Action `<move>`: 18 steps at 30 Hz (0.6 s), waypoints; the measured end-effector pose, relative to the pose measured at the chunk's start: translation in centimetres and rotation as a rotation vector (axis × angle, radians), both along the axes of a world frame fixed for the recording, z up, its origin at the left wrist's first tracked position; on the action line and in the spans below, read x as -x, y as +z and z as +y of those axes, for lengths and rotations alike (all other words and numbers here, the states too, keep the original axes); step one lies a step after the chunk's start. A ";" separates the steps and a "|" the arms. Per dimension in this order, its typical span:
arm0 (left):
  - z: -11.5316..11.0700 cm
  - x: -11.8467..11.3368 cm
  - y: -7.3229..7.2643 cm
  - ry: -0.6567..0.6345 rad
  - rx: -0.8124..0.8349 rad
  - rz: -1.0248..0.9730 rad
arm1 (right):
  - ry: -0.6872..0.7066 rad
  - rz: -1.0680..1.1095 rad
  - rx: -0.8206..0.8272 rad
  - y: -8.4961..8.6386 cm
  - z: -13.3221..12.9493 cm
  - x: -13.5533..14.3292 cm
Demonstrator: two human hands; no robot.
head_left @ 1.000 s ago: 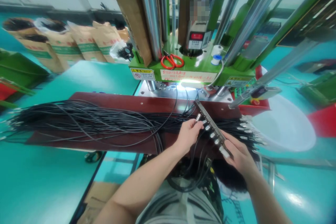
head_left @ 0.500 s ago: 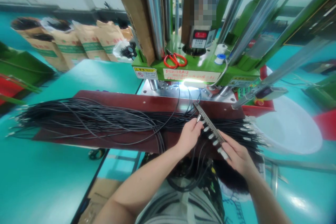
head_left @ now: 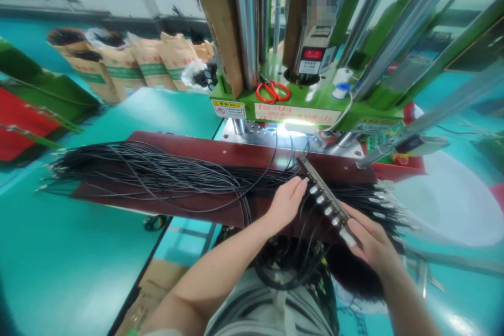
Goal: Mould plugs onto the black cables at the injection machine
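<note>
My right hand point(head_left: 372, 239) is wrapped round the lower end of a long metal bar point(head_left: 325, 189), held tilted above the dark red board. Several silvery cable connectors point(head_left: 328, 212) sit in a row along the bar's near side, with black cables hanging from them toward my lap. My left hand point(head_left: 287, 202) is closed in a pinch on another cable connector point(head_left: 306, 180) at the bar's upper part. The fingertips partly hide that connector, so I cannot tell how far it is seated. A large bundle of black cables point(head_left: 177, 170) lies across the board behind my hands.
Beyond the board point(head_left: 189, 144) stands a green press point(head_left: 244, 95) with a lit metal bed point(head_left: 255, 136). Red-handled scissors point(head_left: 273, 92) and a blue-and-white spool point(head_left: 342, 90) rest on it. A white tub point(head_left: 444, 199) is at right; paper sacks point(head_left: 126, 71) stand at back left.
The view has swung a little left, so the scene sits further right. The bar has rolled slightly, and its row of connectors shows more plainly. Both hands keep their grips.
</note>
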State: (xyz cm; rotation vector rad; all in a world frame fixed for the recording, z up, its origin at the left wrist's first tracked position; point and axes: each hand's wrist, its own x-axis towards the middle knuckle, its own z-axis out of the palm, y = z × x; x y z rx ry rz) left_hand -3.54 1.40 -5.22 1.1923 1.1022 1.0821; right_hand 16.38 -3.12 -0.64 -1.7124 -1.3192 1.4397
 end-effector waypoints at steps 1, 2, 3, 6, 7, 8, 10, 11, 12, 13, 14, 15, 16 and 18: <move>0.0 0.0 -0.1 -0.002 -0.008 0.024 | 0.012 -0.004 -0.009 0.0 0.0 0.0; 0.1 0.0 -0.1 -0.008 -0.009 0.040 | 0.021 -0.009 -0.018 -0.1 0.0 0.0; 0.1 -0.1 -0.2 -0.013 -0.004 0.048 | 0.023 -0.014 -0.030 -0.2 0.0 0.1; 0.2 0.0 -0.3 -0.027 0.025 0.041 | 0.017 -0.038 -0.072 -0.5 -0.2 0.2; 0.2 0.0 -0.3 -0.031 0.034 0.035 | 0.020 -0.049 -0.087 -0.6 -0.2 0.2; 0.2 0.1 -0.3 -0.033 0.044 0.031 | 0.026 -0.061 -0.106 -0.8 -0.2 0.2; 0.2 0.3 -0.3 -0.043 0.058 0.035 | 0.062 -0.091 -0.159 -1.0 0.0 0.1; 0.2 0.4 -0.2 -0.047 0.062 0.040 | 0.091 -0.108 -0.193 -1.0 0.0 0.1; 0.2 0.5 -0.2 -0.050 0.064 0.046 | 0.123 -0.126 -0.225 -1.1 0.1 0.1; 0.3 0.6 -0.2 -0.052 0.063 0.051 | 0.156 -0.146 -0.248 -1.0 0.2 0.1; 0.3 0.7 -0.1 -0.052 0.059 0.056 | 0.186 -0.163 -0.262 -0.9 0.3 0.1; 0.3 0.8 -0.1 -0.051 0.053 0.063 | 0.209 -0.177 -0.267 -0.8 0.4 0.1; 0.4 0.8 -0.1 -0.050 0.044 0.073 | 0.226 -0.186 -0.266 -0.7 0.5 0.2; 0.5 0.7 -0.1 -0.052 0.021 0.104 | 0.240 -0.187 -0.265 -0.5 0.5 0.5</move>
